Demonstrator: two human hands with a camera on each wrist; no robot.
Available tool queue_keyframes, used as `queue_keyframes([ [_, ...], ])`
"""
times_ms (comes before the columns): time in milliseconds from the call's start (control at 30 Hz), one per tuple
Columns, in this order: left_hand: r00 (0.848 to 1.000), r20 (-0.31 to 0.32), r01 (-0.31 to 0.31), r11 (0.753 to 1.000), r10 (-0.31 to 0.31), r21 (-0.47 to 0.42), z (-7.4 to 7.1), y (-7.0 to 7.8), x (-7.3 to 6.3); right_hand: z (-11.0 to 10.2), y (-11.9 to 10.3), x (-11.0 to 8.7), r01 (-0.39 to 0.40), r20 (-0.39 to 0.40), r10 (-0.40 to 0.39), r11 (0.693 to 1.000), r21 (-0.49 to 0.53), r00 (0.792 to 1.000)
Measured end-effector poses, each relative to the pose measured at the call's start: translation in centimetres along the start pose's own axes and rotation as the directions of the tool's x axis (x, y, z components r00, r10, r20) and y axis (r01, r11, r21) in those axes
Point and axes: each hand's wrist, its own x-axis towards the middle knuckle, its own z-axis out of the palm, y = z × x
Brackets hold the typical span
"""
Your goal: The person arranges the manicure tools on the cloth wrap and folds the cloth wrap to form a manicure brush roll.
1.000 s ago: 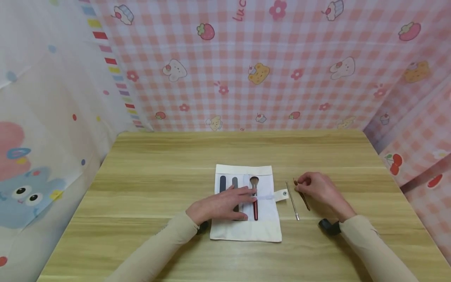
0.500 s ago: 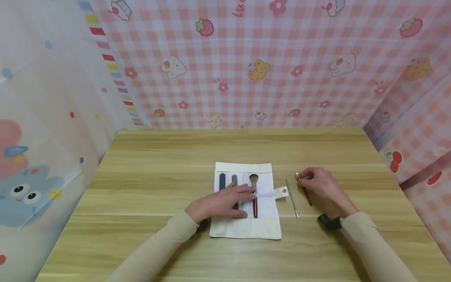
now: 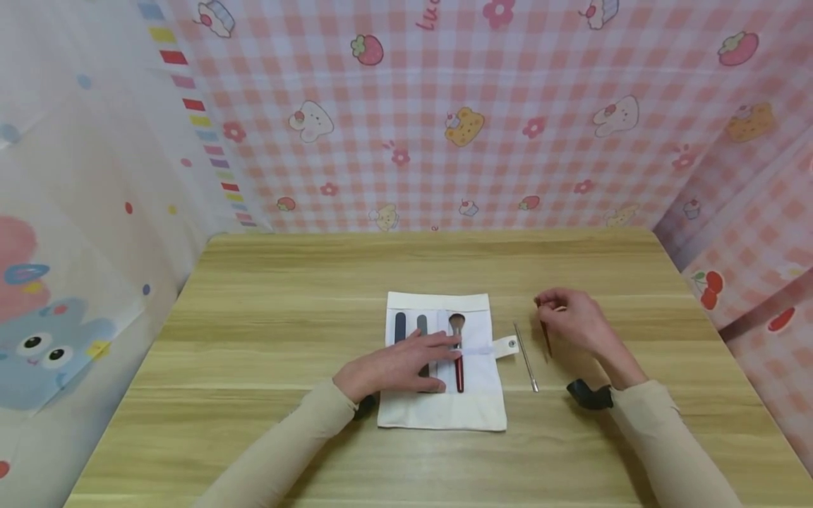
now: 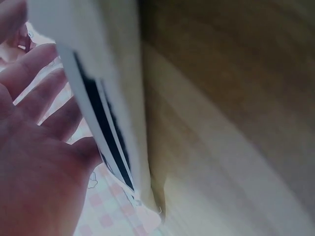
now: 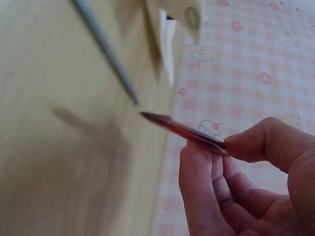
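My right hand (image 3: 574,321) is a little above the table, to the right of a white cloth pouch (image 3: 444,418), pinching a slim reddish-brown brush (image 5: 184,130) between thumb and fingertips. In the right wrist view its dark pointed tip faces away from the hand. My left hand (image 3: 396,363) rests on the opened pouch with fingers extended, palm down. Under and beside it are a dark nail file (image 3: 400,326), a grey nail file (image 3: 423,323) partly covered by the hand, and a fluffy brush (image 3: 460,374) with a red handle, crossed by a band.
A thin silver metal tool (image 3: 526,360) lies on the table (image 3: 305,282) between the pouch and my right hand. The pouch's snap tab (image 3: 507,347) sticks out towards it. Patterned cloth (image 3: 381,176) hangs behind and at both sides of the table.
My right hand has moved slightly away from me, and the slim brush has turned in its fingers, its lower end swinging left. My left hand stays on the pouch.
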Motion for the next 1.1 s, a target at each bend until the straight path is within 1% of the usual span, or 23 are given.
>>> queue_keyframes([
  [133, 1.0, -0.007, -0.007, 1.0, 0.007, -0.005, 0.1, -0.1, 0.0, 0.0, -0.9, 0.1, 0.028, -0.027, -0.027, 0.998, 0.047, 0.999],
  [300, 1.0, -0.019, -0.016, 1.0, 0.016, -0.004, 0.3, -0.2, 0.0, 0.4, -2.0, 0.4, 0.041, -0.029, -0.037, 0.987, 0.156, 0.999],
  [500, 1.0, -0.017, -0.01, 1.0, 0.01, -0.003, 0.3, -0.2, 0.0, 1.3, -3.1, 0.9, 0.047, -0.027, -0.041, 0.962, 0.27, 0.999],
  [667, 1.0, -0.016, 0.003, 1.0, -0.003, 0.007, 0.3, -0.2, 0.0, 2.0, -4.0, 1.3, 0.051, -0.003, -0.054, 0.924, 0.378, 0.999],
  [733, 1.0, -0.015, 0.006, 1.0, -0.006, 0.005, 0.3, -0.2, 0.0, 2.3, -4.3, 1.5, 0.052, 0.003, -0.058, 0.917, 0.394, 0.998],
  [867, 1.0, -0.013, 0.007, 1.0, -0.007, 0.006, 0.3, -0.1, -0.1, 2.8, -4.8, 1.7, 0.05, 0.004, -0.055, 0.926, 0.374, 0.998],
  [967, 1.0, -0.008, 0.01, 1.0, -0.01, 0.005, 0.2, -0.1, -0.1, 3.2, -5.0, 1.9, 0.041, 0.01, -0.049, 0.925, 0.377, 0.999],
  [1100, 1.0, -0.003, 0.019, 1.0, -0.019, 0.0, 0.1, -0.1, -0.1, 3.8, -5.2, 2.3, 0.039, 0.013, -0.049, 0.911, 0.41, 0.999],
])
